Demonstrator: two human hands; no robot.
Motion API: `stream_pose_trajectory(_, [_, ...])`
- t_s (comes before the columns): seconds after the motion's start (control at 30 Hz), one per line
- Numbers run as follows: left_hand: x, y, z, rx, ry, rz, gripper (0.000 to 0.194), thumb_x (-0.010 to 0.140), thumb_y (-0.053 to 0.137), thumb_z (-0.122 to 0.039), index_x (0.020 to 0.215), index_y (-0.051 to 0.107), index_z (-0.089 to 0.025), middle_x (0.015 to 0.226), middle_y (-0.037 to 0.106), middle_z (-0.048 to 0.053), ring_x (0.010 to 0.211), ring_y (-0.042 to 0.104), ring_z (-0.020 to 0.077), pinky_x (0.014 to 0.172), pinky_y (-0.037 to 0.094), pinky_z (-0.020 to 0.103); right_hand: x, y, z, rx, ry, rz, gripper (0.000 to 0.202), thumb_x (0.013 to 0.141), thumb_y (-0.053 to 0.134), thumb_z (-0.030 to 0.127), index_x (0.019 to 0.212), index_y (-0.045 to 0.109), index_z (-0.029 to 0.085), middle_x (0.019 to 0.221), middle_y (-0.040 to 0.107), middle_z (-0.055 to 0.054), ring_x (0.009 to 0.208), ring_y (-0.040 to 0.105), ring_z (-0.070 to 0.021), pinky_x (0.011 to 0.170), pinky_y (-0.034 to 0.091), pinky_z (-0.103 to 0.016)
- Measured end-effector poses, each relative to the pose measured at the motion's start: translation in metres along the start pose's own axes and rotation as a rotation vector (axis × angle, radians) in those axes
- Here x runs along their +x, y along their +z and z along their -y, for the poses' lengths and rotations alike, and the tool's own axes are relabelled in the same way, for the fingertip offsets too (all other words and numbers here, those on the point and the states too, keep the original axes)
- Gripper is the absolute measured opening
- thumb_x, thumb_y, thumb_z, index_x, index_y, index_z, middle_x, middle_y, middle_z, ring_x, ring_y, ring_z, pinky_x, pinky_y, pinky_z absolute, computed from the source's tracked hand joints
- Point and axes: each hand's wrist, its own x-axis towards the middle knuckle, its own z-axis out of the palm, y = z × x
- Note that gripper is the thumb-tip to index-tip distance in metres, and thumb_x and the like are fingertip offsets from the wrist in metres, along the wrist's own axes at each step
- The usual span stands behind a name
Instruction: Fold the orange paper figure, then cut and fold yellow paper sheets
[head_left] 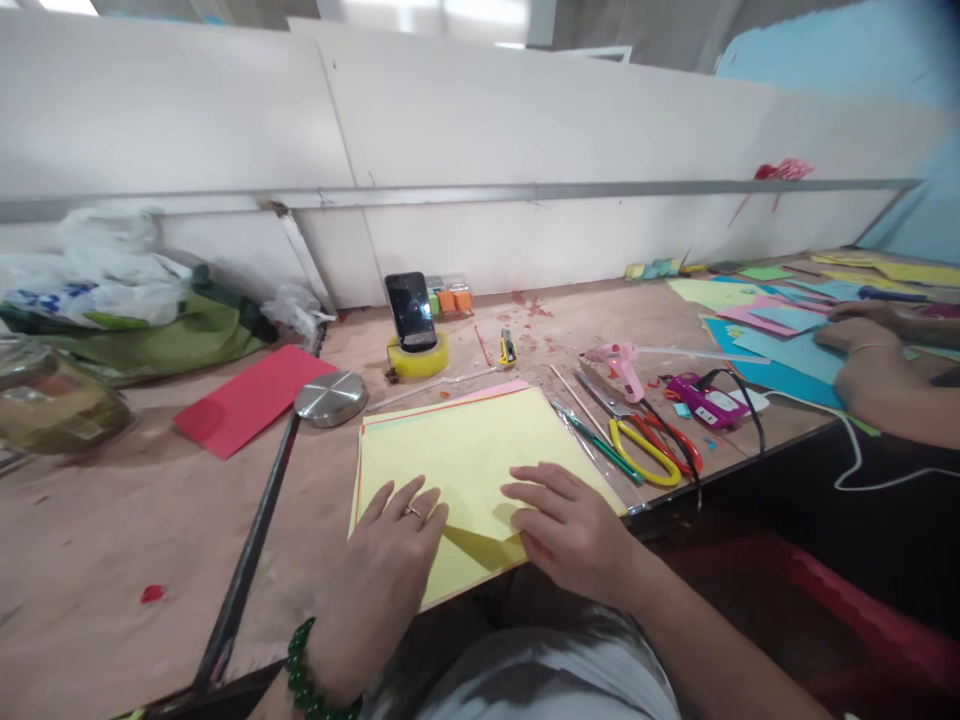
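A pale yellow sheet of paper (457, 440) is lying on top of a stack on the table (97, 560), directly in front of the person, with orange-red, green and pink edges showing beneath it along its far side. The left hand (401, 545), wearing a ring and a green beaded bracelet (301, 665), is spreading its fingers over the sheet's near left part. The right hand (570, 525) is lying over the near right part, its fingers loosely bent and apart, pinching nothing; how firmly either hand is pressing cannot be told.

Beyond the stack, a smartphone (410, 308) is standing propped on a yellow tape roll (429, 360). A round metal disc (330, 397) is sitting just left of the stack, touching a red sheet (251, 395). To the right, scissors (604, 394) are lying near a pink glue gun (624, 372). Farther right, a co-worker's hand (862, 335) is resting on coloured papers.
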Motion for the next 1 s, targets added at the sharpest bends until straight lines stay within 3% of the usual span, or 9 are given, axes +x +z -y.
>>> stream_pose_trajectory(0.2, [-0.002, 0.002, -0.023, -0.207, -0.022, 0.08, 0.031, 0.084, 0.043, -0.008, 0.107, 0.064, -0.01, 0.098, 0.072, 0.013, 0.085, 0.067, 0.0249, 0.076, 0.06, 0.041, 0.01, 0.018, 0.021, 0.137, 0.0, 0.209, 0.022, 0.081, 0.043, 0.002, 0.081, 0.061, 0.016, 0.083, 0.069, -0.01, 0.078, 0.06, -0.0208, 0.073, 0.054, -0.034])
stream_pose_trajectory(0.37, [-0.017, 0.007, -0.028, -0.188, -0.005, -0.011, 0.03, 0.094, 0.043, -0.026, 0.111, 0.062, -0.011, 0.108, 0.07, 0.017, 0.097, 0.068, 0.03, 0.075, 0.061, 0.044, 0.008, 0.0, 0.0, 0.568, 0.165, 0.345, 0.034, 0.074, 0.048, -0.005, 0.093, 0.065, 0.018, 0.104, 0.07, -0.007, 0.097, 0.061, -0.0177, 0.086, 0.052, -0.029])
stream_pose_trajectory(0.47, [-0.023, 0.009, -0.027, -0.208, 0.009, -0.075, 0.03, 0.096, 0.04, -0.026, 0.108, 0.062, -0.01, 0.105, 0.071, 0.017, 0.101, 0.068, 0.03, 0.075, 0.063, 0.042, 0.008, -0.007, -0.016, 0.715, 0.296, 0.421, 0.024, 0.08, 0.055, 0.001, 0.088, 0.069, 0.018, 0.106, 0.068, -0.008, 0.098, 0.063, -0.0155, 0.085, 0.052, -0.027])
stream_pose_trajectory(0.57, [-0.026, 0.01, -0.027, -0.244, 0.021, -0.121, 0.029, 0.096, 0.04, -0.023, 0.106, 0.062, -0.009, 0.101, 0.073, 0.016, 0.099, 0.069, 0.0288, 0.075, 0.063, 0.041, 0.01, -0.003, -0.023, 0.729, 0.397, 0.395, 0.01, 0.084, 0.062, 0.013, 0.081, 0.07, 0.019, 0.1, 0.069, -0.007, 0.093, 0.064, -0.0157, 0.082, 0.052, -0.027])
stream_pose_trajectory(0.67, [-0.027, 0.01, -0.026, -0.281, 0.017, -0.147, 0.027, 0.095, 0.041, -0.022, 0.105, 0.063, -0.009, 0.102, 0.073, 0.016, 0.099, 0.069, 0.0284, 0.076, 0.063, 0.042, 0.014, 0.008, -0.022, 0.668, 0.474, 0.297, 0.012, 0.085, 0.066, 0.021, 0.073, 0.067, 0.02, 0.089, 0.069, -0.005, 0.087, 0.063, -0.0168, 0.077, 0.051, -0.029])
stream_pose_trajectory(0.77, [-0.029, 0.011, -0.025, -0.305, 0.008, -0.156, 0.025, 0.094, 0.044, -0.022, 0.106, 0.063, -0.01, 0.105, 0.073, 0.015, 0.102, 0.069, 0.0279, 0.079, 0.063, 0.041, 0.017, 0.019, -0.018, 0.582, 0.545, 0.22, 0.014, 0.081, 0.072, 0.02, 0.069, 0.064, 0.02, 0.082, 0.068, -0.003, 0.082, 0.061, -0.0172, 0.074, 0.049, -0.03])
stream_pose_trajectory(1.0, [-0.028, 0.011, -0.025, -0.316, 0.005, -0.171, 0.021, 0.093, 0.045, -0.021, 0.103, 0.062, -0.011, 0.1, 0.074, 0.014, 0.101, 0.069, 0.0278, 0.079, 0.063, 0.04, 0.021, 0.024, -0.013, 0.505, 0.584, 0.201, 0.017, 0.075, 0.076, 0.013, 0.066, 0.063, 0.021, 0.082, 0.065, -0.001, 0.083, 0.059, -0.017, 0.074, 0.048, -0.029])
